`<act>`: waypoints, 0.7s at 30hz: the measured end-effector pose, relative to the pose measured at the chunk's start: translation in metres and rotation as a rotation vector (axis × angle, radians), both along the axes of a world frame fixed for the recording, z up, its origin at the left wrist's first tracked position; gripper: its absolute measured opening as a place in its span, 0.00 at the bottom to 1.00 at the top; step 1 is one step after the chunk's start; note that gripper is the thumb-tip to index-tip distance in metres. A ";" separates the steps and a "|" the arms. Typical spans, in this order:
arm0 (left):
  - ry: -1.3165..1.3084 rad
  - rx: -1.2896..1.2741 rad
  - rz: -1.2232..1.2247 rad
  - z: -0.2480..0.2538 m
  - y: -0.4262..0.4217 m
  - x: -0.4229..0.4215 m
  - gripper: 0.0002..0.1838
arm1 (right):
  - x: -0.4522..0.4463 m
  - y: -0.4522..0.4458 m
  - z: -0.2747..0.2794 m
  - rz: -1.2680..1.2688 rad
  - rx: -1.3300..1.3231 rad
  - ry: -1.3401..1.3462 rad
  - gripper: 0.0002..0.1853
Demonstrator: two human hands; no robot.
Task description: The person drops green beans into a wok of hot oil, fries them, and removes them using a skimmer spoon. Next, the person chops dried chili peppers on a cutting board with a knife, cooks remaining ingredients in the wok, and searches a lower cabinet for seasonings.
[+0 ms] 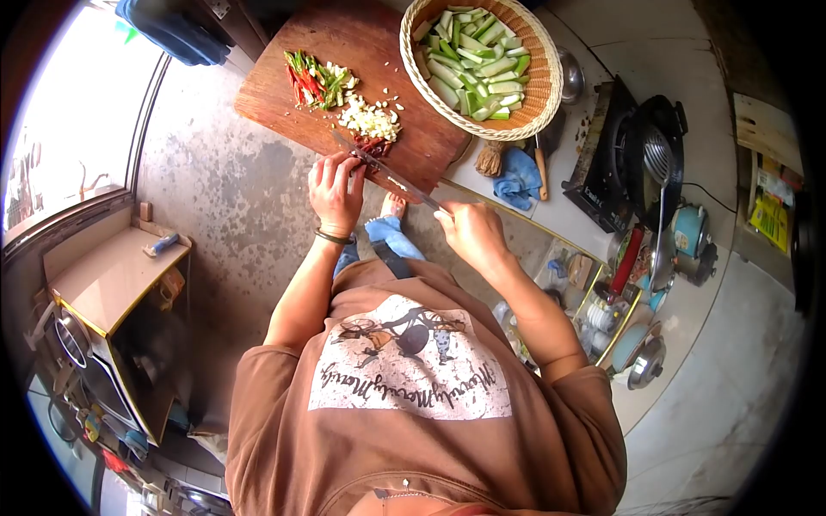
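The right hand (476, 234) is closed around the handle of a big knife (402, 182). The left hand (335, 194) is at the near edge of the brown cutting board (284, 112), next to the blade. Its fingers are bent, but I can't tell whether they have hold of anything.

The knife blade lies across the near edge of the board. Just past it are little dark red bits (376, 148). A pile of chopped white bits (370, 118) sits beside them, farther in. Red and green strips (315, 82) lie nearer the board's left edge.

A round basket (548, 69) full of green pieces (473, 64) is at the board's right edge. Near the board's near right corner, a blue cloth (518, 178) is on the tabletop (559, 215).
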State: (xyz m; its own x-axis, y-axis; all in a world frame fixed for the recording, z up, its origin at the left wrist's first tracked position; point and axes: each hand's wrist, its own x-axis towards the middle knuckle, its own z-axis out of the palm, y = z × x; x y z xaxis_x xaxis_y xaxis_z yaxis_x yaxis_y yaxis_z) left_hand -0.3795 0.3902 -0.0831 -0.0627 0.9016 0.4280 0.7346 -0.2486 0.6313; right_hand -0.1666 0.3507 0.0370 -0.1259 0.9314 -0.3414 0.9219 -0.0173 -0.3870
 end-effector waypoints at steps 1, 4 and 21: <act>-0.009 0.009 -0.001 0.000 0.001 -0.001 0.10 | -0.002 0.000 -0.001 0.001 0.012 -0.008 0.08; -0.021 0.024 -0.014 0.001 0.004 -0.001 0.08 | -0.003 0.002 0.001 0.024 -0.008 -0.083 0.08; 0.092 0.056 -0.095 0.003 0.007 -0.005 0.05 | -0.011 0.014 -0.016 -0.040 0.036 0.001 0.09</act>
